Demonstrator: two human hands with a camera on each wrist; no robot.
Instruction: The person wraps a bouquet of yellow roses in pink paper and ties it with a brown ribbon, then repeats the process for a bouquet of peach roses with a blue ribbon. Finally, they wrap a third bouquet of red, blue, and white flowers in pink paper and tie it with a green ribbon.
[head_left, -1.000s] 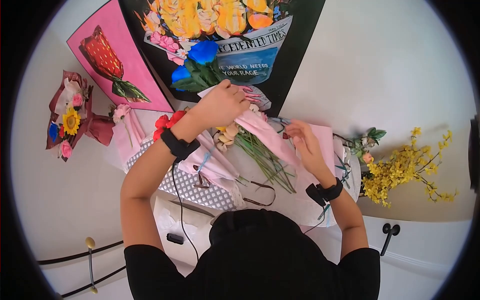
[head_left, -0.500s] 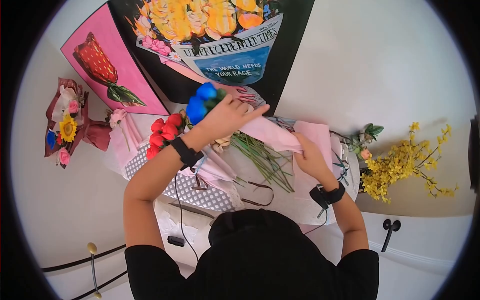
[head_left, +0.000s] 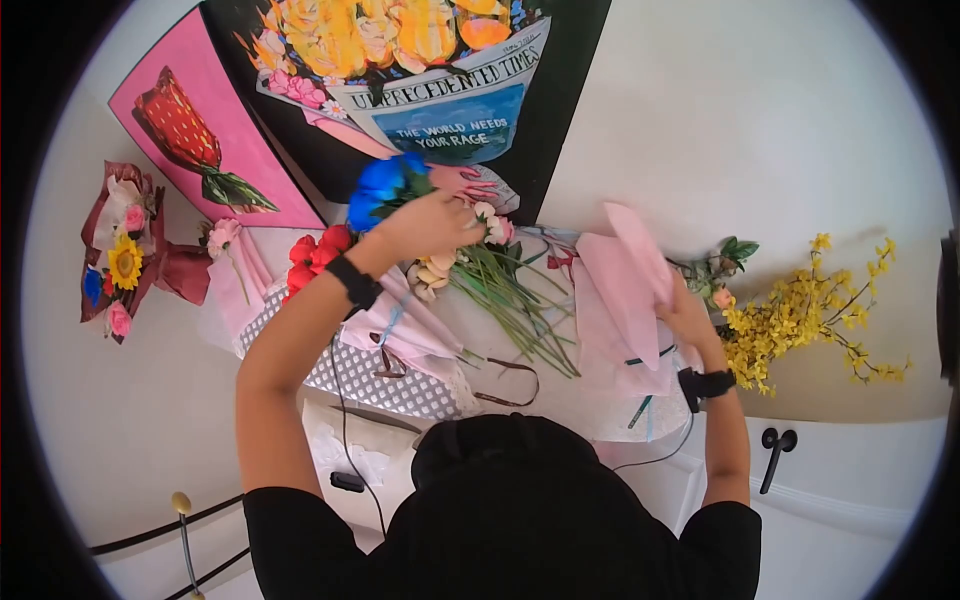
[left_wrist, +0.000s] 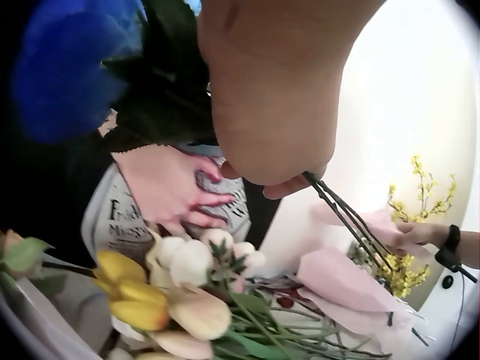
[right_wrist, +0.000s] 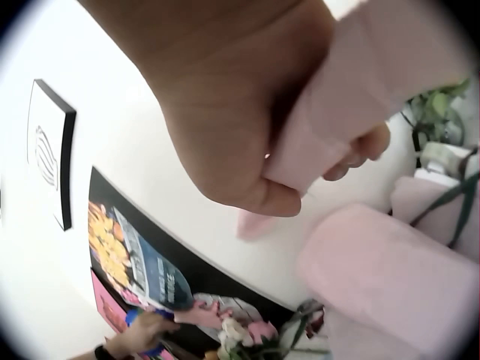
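Observation:
Blue roses (head_left: pixel 385 190) with dark leaves are gripped by their stems in my left hand (head_left: pixel 430 225); in the left wrist view the bare stems (left_wrist: pixel 349 225) stick out below the curled fingers. My right hand (head_left: pixel 690 318) holds a pink paper sheet (head_left: pixel 640 255), and the right wrist view shows fingers (right_wrist: pixel 281 199) wrapped round it. More pink paper (head_left: pixel 605 290) lies on the table beneath. Green stems (head_left: pixel 520 310) with white and peach blooms (left_wrist: pixel 191 262) lie between the hands.
Red roses (head_left: pixel 315 255) and a pink-wrapped bundle (head_left: pixel 425 335) lie at the left on patterned cloth (head_left: pixel 350 375). Paintings (head_left: pixel 450 100) stand behind the table. Yellow blossom branches (head_left: pixel 800 325) are at the right, a wrapped bouquet (head_left: pixel 125 260) at far left.
The pink paper has come away from around the blue roses' stems and moved right with my right hand. The blue roses in my left hand have shifted left.

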